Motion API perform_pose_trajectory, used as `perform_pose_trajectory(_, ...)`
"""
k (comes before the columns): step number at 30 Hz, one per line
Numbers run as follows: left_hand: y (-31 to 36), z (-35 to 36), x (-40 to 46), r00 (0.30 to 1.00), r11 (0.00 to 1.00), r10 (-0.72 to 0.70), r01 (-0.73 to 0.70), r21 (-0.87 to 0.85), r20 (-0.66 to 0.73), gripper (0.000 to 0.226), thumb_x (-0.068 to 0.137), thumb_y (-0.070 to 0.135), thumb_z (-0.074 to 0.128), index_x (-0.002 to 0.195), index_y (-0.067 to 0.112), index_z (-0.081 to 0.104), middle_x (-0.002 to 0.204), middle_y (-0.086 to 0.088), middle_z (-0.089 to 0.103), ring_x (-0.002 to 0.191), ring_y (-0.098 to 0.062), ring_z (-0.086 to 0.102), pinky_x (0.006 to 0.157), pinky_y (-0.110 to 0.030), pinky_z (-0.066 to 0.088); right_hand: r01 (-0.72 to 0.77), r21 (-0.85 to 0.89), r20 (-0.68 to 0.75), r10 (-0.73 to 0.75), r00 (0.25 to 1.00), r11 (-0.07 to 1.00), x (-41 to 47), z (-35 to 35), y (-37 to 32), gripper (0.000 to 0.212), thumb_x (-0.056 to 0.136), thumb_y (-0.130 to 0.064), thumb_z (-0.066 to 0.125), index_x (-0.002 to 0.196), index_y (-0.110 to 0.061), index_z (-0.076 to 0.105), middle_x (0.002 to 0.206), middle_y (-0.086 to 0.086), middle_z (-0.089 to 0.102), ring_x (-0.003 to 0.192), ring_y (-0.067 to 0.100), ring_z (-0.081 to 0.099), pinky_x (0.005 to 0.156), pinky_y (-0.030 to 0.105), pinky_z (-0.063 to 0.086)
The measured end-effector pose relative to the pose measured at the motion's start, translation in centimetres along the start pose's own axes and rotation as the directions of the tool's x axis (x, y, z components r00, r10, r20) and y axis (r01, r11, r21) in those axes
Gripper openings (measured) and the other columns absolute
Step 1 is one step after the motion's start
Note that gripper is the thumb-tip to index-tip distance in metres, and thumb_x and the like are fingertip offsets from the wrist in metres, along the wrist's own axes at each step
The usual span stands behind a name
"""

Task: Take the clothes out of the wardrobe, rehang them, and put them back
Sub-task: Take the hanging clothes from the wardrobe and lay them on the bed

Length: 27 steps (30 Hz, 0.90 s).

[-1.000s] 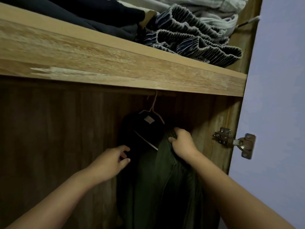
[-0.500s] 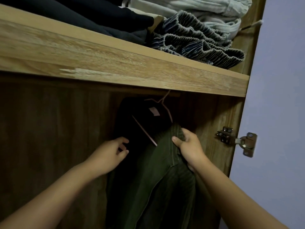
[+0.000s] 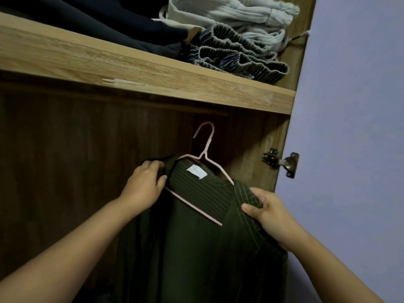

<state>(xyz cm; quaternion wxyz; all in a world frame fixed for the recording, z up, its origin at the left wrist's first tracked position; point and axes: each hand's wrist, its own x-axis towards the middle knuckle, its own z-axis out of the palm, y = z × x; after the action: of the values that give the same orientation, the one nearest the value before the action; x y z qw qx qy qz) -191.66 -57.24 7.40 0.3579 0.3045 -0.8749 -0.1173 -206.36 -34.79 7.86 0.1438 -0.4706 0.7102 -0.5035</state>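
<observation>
**One head-worn view, tilted up into the wardrobe**

A single wide-angle camera (worn on the person's head) faces the open wardrobe at close range. It looks slightly upward, catching the shelf (image 3: 153, 68) edge from below, with both forearms entering from the bottom corners. The wall (image 3: 349, 127) fills the right side. No second view exists to overlap.

1 green garment (image 3: 196, 248), 1 pink hanger (image 3: 205, 149), 2 hands, 1 hinge (image 3: 282, 161), 1 shelf (image 3: 153, 79).
</observation>
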Motion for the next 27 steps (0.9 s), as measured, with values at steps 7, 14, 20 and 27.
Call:
perform_pose_trajectory(7,3.4,0.6,-6.3,0.999,1.0,0.015,-0.015,0.011,-0.038,0.044,0.099,0.032,0.034,0.136,0.011,0.043,0.14,-0.009,0.046,0.133,-0.025,0.036,0.109,-0.041,0.026,0.062,-0.185,0.051,-0.054,0.997,0.981,-9.7,-3.1,-0.2,0.02,0.089,-0.002,0.057,0.092,-0.019,0.067,0.088,-0.002,0.071,0.081,0.005,0.066,0.07,0.011,0.05)
perform_pose_trajectory(14,6.7,0.9,-14.4,0.989,0.986,0.105,-0.117,-0.121,-0.102,0.028,0.095,0.028,0.045,0.09,0.008,0.063,0.08,-0.006,0.063,0.074,-0.021,0.056,0.063,-0.03,0.034,0.043,-0.321,0.041,-0.032,0.999,0.946,-18.1,-5.6,0.4,0.025,0.088,-0.001,0.058,0.076,-0.023,0.06,0.073,-0.006,0.062,0.066,-0.004,0.057,0.063,0.007,0.043)
perform_pose_trajectory(20,10.5,2.4,-18.1,0.983,0.968,0.159,-0.173,-0.179,-0.089,0.027,0.091,0.031,0.048,0.074,0.013,0.058,0.059,0.002,0.053,0.055,-0.013,0.05,0.049,-0.024,0.031,-0.106,-0.531,-0.192,0.003,0.981,0.84,-23.9,-7.2,0.9,0.008,0.088,-0.031,0.06,0.096,-0.032,0.06,0.085,-0.009,0.067,0.083,0.006,0.061,0.078,0.025,0.046)
perform_pose_trajectory(27,14.4,3.0,-19.6,0.944,0.879,0.328,-0.314,-0.36,-0.023,0.022,0.09,0.026,0.055,0.075,0.011,0.061,0.058,0.004,0.053,0.055,-0.007,0.05,0.052,-0.022,0.039,-0.385,-0.584,-0.543,0.009,0.84,0.715,-31.0,-6.2,-0.2,0.039,0.083,-0.051,0.056,0.077,-0.013,0.058,0.063,0.002,0.058,0.069,0.023,0.057,0.067,0.039,0.045)
